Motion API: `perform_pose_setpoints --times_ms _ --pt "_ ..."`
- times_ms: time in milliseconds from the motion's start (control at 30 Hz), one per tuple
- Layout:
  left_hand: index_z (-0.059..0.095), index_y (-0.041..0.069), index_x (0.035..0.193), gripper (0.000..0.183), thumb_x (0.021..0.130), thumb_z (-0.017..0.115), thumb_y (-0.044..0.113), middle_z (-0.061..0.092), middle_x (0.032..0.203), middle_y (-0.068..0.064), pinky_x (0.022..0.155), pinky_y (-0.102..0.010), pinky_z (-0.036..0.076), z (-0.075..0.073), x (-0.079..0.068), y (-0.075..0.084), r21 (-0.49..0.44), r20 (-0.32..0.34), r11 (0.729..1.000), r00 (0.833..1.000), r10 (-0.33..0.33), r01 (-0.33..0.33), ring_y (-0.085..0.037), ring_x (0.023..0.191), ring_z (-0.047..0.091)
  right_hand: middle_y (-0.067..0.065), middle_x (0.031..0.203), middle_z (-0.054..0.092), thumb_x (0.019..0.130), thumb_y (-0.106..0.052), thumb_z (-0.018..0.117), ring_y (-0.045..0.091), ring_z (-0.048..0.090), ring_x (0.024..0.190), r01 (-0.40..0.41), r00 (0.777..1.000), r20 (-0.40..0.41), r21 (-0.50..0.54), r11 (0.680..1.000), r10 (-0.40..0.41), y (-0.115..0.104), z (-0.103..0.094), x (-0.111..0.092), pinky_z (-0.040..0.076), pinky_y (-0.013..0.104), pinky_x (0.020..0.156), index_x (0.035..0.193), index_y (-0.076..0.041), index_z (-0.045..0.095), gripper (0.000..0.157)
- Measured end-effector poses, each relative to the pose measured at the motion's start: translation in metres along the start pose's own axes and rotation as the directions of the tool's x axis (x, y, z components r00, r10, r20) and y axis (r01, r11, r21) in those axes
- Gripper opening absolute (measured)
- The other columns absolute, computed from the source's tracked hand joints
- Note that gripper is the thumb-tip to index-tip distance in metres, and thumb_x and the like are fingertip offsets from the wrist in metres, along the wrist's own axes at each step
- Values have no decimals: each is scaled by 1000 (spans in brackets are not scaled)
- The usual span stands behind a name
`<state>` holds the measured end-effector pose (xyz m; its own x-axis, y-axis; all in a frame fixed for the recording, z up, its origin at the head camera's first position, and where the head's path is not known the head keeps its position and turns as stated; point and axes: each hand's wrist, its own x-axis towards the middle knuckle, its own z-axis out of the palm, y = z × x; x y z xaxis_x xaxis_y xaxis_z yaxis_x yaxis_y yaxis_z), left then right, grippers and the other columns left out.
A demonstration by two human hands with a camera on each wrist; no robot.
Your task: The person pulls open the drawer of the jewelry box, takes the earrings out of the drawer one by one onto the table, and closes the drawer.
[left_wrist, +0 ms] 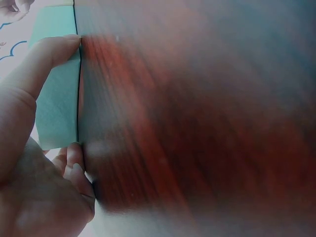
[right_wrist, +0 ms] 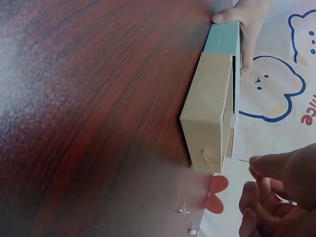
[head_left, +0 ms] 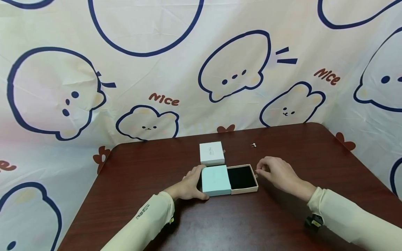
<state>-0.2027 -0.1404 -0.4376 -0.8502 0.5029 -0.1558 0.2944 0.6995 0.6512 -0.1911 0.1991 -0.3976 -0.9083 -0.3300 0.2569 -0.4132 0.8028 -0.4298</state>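
Note:
My left hand point(head_left: 189, 185) grips the light teal box sleeve point(head_left: 216, 180) at its left side, thumb along the near edge and fingers around the left end. Out of the sleeve's right side sticks a cream drawer point(head_left: 244, 190) with a black lining point(head_left: 242, 178). A small ribbon pull point(right_wrist: 206, 158) hangs on the drawer's end face. Just right of that end, my right hand point(head_left: 279, 174) pinches a thin metal pin point(right_wrist: 243, 160) between thumb and forefinger; the rest of the pin is hidden by the fingertips.
A closed white box point(head_left: 211, 152) with small print on its lid stands right behind the teal sleeve. Farther back to the right lie small stud earrings point(head_left: 253, 145) on the dark wooden table point(head_left: 150, 164). A printed cloth point(head_left: 188, 76) hangs behind the table.

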Motion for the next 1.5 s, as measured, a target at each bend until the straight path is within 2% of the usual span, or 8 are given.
perform_pose_setpoints --times_ms 367,867,1233,1500 --pt "19 9 159 111 75 88 33 33 155 -16 111 -61 26 0 -1 1 -8 8 1000 1000 -6 6 -37 142 32 -8 73 58 90 -13 76 5 47 66 -16 1000 -15 37 999 16 11 2 1 37 23 57 83 -18 72 9" --pt "20 10 158 110 75 89 32 35 153 -15 108 -57 27 0 0 1 -13 3 1000 1000 -4 4 -34 137 35 -6 73 58 91 -13 74 7 46 65 -62 998 -21 55 997 63 12 4 4 36 24 56 86 -15 73 6" --pt "21 10 157 110 74 89 32 36 152 -15 106 -55 29 1 0 1 0 -5 1000 1000 -2 2 -32 134 36 -3 74 57 92 -15 73 9 46 64 -112 993 -10 104 988 114 29 12 8 35 25 55 86 -13 74 6" --pt "22 10 157 109 74 89 32 37 151 -14 105 -54 29 0 0 0 7 -6 1000 1000 -1 1 -32 133 37 -2 75 57 93 -15 72 10 45 62 -128 992 -3 126 984 129 32 13 9 34 25 54 88 -11 74 7"
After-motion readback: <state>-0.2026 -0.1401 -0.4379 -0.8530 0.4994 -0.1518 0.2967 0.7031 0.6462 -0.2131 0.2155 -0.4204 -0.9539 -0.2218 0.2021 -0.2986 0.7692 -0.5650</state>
